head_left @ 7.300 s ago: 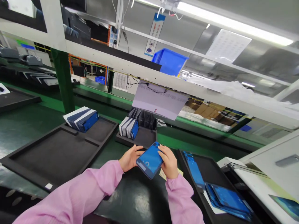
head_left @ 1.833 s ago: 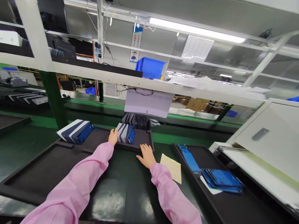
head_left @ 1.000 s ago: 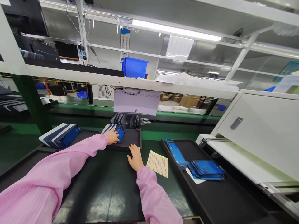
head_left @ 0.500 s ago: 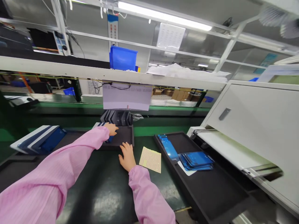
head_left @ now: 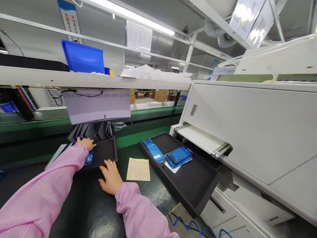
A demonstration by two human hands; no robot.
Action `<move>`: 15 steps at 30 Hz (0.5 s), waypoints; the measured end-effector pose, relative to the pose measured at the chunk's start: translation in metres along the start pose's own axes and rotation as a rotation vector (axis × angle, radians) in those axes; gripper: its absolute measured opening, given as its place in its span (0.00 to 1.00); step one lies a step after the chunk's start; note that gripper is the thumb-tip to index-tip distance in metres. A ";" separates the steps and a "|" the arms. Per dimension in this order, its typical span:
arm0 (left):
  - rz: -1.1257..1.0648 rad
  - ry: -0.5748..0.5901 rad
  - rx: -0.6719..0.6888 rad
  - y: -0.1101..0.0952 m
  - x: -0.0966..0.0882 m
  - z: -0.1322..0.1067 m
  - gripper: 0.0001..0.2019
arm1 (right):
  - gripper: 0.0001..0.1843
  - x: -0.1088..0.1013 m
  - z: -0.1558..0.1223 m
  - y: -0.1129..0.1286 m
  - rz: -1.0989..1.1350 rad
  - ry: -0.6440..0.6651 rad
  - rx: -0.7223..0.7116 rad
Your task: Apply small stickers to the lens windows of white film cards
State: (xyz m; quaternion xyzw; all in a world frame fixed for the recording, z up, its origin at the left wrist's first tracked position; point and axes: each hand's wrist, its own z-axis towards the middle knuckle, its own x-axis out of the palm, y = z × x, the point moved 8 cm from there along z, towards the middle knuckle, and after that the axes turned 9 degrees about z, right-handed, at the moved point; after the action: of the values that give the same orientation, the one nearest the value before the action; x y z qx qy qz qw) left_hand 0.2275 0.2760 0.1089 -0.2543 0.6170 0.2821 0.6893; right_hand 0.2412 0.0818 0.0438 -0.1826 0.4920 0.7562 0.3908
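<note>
My left hand (head_left: 86, 143) reaches over a shallow black tray (head_left: 115, 150), its fingers stretched apart. Beside and below it are thin white-and-blue panels (head_left: 56, 154), partly hidden by my sleeve. A blue piece (head_left: 89, 158) shows under the wrist; whether the hand touches it is hard to tell. In front of that tray, my right hand (head_left: 111, 177) lies spread and holds nothing, low over or on the dark green bench top (head_left: 99, 211). To its right lies a cream sheet of small red dots (head_left: 138, 169).
A long black tray (head_left: 198, 185) at the right holds stacked blue film-covered parts (head_left: 178, 156) and a long blue strip (head_left: 154, 150). Dark upright pieces (head_left: 92, 131) stand behind the left tray. A large white machine with a belt (head_left: 201, 137) borders the right side.
The view has swung to the right, so the bench things appear further left and more of the white machine shows. Both hands keep nearly the same places by the left tray.
</note>
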 end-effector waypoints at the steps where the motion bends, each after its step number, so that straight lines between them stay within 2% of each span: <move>1: 0.014 -0.020 0.025 -0.009 -0.005 0.001 0.16 | 0.28 -0.010 -0.003 0.004 -0.012 0.021 -0.009; 4: 0.014 -0.077 0.144 -0.046 -0.020 -0.009 0.18 | 0.29 -0.055 -0.018 0.006 -0.071 0.118 -0.054; 6: -0.022 -0.095 0.267 -0.073 -0.027 -0.033 0.21 | 0.29 -0.100 -0.033 -0.012 -0.148 0.161 -0.022; 8: -0.081 -0.081 0.413 -0.098 -0.030 -0.071 0.23 | 0.28 -0.153 -0.050 -0.050 -0.260 0.166 0.089; 9: -0.160 -0.070 0.528 -0.111 -0.033 -0.095 0.23 | 0.30 -0.179 -0.060 -0.073 -0.325 0.167 0.159; 11: -0.266 -0.002 0.632 -0.124 -0.034 -0.139 0.23 | 0.36 -0.222 -0.083 -0.122 -0.454 0.197 0.304; 13: -0.296 0.122 0.637 -0.126 -0.030 -0.172 0.21 | 0.43 -0.248 -0.105 -0.166 -0.562 0.271 0.437; 15: -0.301 0.200 0.590 -0.120 -0.026 -0.192 0.20 | 0.51 -0.257 -0.121 -0.198 -0.635 0.371 0.516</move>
State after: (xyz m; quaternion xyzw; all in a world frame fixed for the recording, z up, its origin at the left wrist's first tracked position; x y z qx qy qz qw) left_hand 0.1736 0.0545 0.1137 -0.1585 0.6919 -0.0398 0.7033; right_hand 0.5423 -0.0893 0.0402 -0.3534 0.6459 0.4058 0.5415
